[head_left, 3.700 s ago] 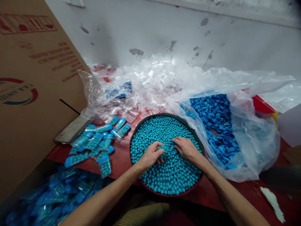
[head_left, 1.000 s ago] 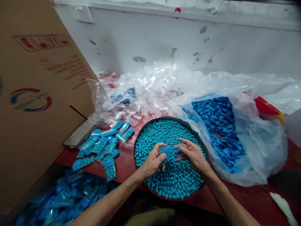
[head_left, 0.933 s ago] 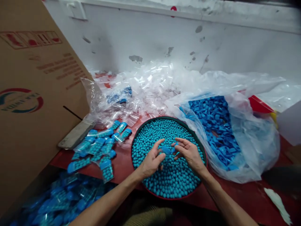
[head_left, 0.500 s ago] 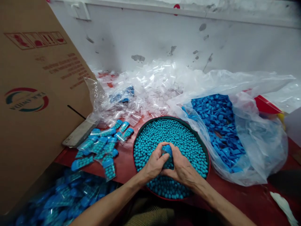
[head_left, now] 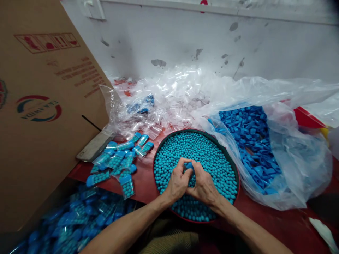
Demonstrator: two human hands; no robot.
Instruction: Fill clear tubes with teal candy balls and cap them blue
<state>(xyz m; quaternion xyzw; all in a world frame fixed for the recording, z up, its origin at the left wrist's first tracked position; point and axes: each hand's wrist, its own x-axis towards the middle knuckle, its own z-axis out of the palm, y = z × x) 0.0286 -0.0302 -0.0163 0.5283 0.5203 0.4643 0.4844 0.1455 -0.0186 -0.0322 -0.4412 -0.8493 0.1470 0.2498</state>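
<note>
A round tray [head_left: 236, 174] with a red rim is filled with small teal balls [head_left: 194, 148]. Above its near half my left hand [head_left: 177, 181] and my right hand [head_left: 204, 185] press together, fingers closed round a small tube with a blue cap [head_left: 189, 165] that shows between the fingertips. The tube's body is mostly hidden by my fingers.
Filled capped tubes [head_left: 119, 160] lie left of the tray on the red table [head_left: 280, 218]; many more fill a bin [head_left: 71, 222] at lower left. A heap of empty clear tubes [head_left: 172, 95] lies behind. A plastic bag of blue caps [head_left: 251, 137] sits right. A large cardboard box [head_left: 39, 106] stands left.
My hands, apart over the balls a second ago with a blue cap between them, have come together and closed on the tube. They have stayed clasped since half a second ago.
</note>
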